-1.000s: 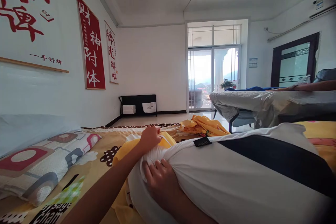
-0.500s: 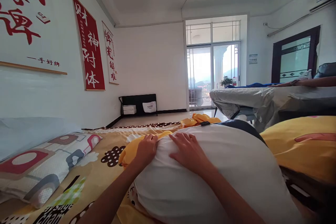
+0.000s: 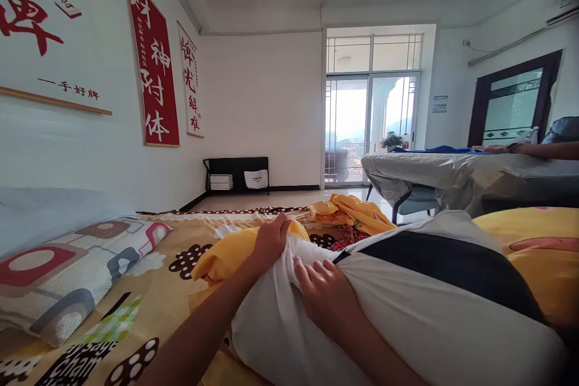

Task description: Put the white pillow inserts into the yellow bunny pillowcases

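Note:
A plump white pillow (image 3: 280,319) with a broad navy band (image 3: 443,259) lies across the bed in front of me. Its cloth is bunched into folds between my hands. My left hand (image 3: 271,241) is closed at the far edge, pinching the white cloth beside a yellow cloth (image 3: 233,253). Just to its right, my right hand (image 3: 325,295) has its fingers curled into the white cloth. Part of the yellow cloth passes under the pillow, so how the two join is hidden.
A patterned pillow (image 3: 76,277) lies left on the printed bedsheet (image 3: 176,301). Crumpled orange-yellow cloth (image 3: 348,212) lies at the far edge, and a yellow cushion (image 3: 538,253) sits right. Beyond, another person's arm (image 3: 543,149) rests on a plastic-covered table (image 3: 416,169).
The white pillow has turned and been pulled, bringing its navy band further into view and bunching its cloth. My left hand has moved slightly up and right; my right hand's fingers have curled in.

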A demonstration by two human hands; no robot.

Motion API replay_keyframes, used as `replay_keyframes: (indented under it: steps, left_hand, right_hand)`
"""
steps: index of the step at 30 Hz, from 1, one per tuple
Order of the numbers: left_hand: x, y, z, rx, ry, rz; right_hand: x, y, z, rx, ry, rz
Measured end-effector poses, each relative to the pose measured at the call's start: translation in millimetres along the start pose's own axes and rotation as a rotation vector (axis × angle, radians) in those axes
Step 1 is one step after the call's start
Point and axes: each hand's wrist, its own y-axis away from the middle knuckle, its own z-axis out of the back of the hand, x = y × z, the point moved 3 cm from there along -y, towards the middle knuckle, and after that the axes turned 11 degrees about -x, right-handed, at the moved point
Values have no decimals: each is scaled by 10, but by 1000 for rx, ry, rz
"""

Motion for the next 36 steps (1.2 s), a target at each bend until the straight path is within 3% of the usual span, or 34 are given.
replay_keyframes:
  steps: [2, 5, 9, 13, 17, 22, 25, 28, 32, 34, 36]
  left_hand:
    - [-127, 18, 8, -20, 92, -11]
    - [-396, 136, 19, 67, 96, -63]
    - [-557, 275, -55, 192, -64, -172]
    - [-275, 303, -223, 248, -218, -215]
    - [145, 405, -318, 226, -270, -208]
    - [598, 1034, -337, 65, -217, -231]
    - [808, 1495, -375, -2, -169, -284]
    - [935, 1687, -417, 20, -149, -257]
    - [935, 1523, -423, 144, -165, -230]
    - [907, 1400, -391, 190, -194, -230]
    - [880, 1324, -352, 229, -225, -251]
  right_hand:
    - [96, -16, -20, -56, 33, 45]
    - [101, -58, -178, -83, 74, 54]
    - [-76, -89, -432, 12, 105, -61]
    - [-402, -15, -502, 159, 93, -160]
    - [-745, 96, -444, 173, 100, -256]
    - [-885, 147, -351, 161, 136, -344]
    - [-703, 166, -327, 172, 63, -325]
    - [-325, 275, -440, 337, -221, -147]
    - [103, 599, -745, 512, -289, -76]
    - [255, 768, -893, 467, -222, -49]
    - [382, 900, -987, 326, -131, -11]
